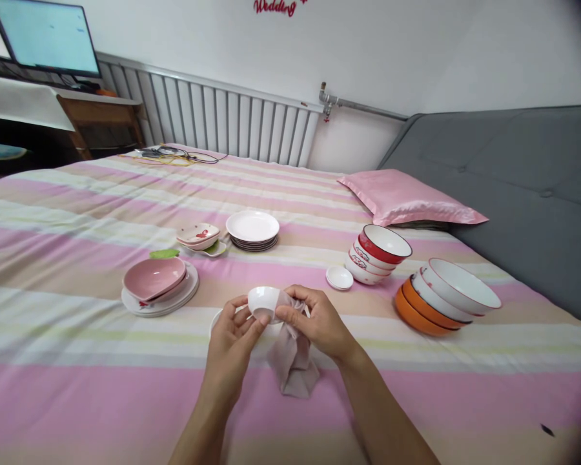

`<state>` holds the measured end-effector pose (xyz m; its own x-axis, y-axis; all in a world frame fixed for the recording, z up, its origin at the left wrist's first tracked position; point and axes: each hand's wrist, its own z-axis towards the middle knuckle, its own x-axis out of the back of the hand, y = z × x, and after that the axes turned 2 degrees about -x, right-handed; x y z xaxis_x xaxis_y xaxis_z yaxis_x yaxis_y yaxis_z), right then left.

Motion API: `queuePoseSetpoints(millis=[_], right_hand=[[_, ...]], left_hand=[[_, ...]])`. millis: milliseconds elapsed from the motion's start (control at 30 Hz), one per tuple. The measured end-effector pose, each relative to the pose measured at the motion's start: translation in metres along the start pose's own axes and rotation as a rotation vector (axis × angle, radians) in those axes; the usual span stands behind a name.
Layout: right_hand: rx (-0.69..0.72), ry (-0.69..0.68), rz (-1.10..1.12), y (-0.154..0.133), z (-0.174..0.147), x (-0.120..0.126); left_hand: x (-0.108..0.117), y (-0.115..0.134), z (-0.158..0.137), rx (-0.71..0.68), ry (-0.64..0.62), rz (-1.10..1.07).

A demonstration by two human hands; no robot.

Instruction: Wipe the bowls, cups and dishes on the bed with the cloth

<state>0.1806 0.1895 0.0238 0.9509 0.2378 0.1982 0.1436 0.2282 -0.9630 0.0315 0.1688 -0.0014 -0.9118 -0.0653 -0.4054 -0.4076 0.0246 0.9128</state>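
Note:
A small white bowl (262, 301) is held up between my two hands, tilted on its side. My left hand (236, 327) grips its left edge between thumb and fingers. With my right hand (317, 318) I pinch a greyish-pink cloth (294, 368) over the bowl's right side, and the cloth's loose end hangs down. Behind my left hand, a white dish (215, 319) lies on the bed, mostly hidden. Two small white saucers (339, 278) sit a little beyond my right hand.
On the striped bedsheet (126, 400) stand stacked plates (252, 227), pink bowls (155, 279) on white plates, and patterned dishes (198, 236). At the right are red-and-white bowls (378, 254) and orange and white bowls (430, 303). Further back lie a pink pillow (411, 197) and cables (174, 155).

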Motion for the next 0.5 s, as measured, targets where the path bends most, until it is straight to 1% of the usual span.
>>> queuePoseSetpoints(millis=[200, 300, 400, 467, 500], right_hand=[[0.030, 0.030, 0.073, 0.001, 0.001, -0.009], [0.040, 0.070, 0.056, 0.006, 0.001, -0.014], [0.063, 0.122, 0.026, 0.009, 0.002, -0.018], [0.057, 0.110, 0.055, 0.009, 0.003, -0.016], [0.043, 0.085, 0.088, 0.009, 0.003, -0.014]], left_hand=[[-0.011, -0.006, -0.002, 0.125, 0.020, -0.276], [-0.012, -0.009, -0.001, 0.163, 0.034, -0.360], [-0.012, -0.010, -0.003, 0.175, -0.006, -0.365], [-0.013, -0.008, -0.005, 0.169, -0.041, -0.301], [-0.013, -0.006, -0.006, 0.152, -0.036, -0.250]])
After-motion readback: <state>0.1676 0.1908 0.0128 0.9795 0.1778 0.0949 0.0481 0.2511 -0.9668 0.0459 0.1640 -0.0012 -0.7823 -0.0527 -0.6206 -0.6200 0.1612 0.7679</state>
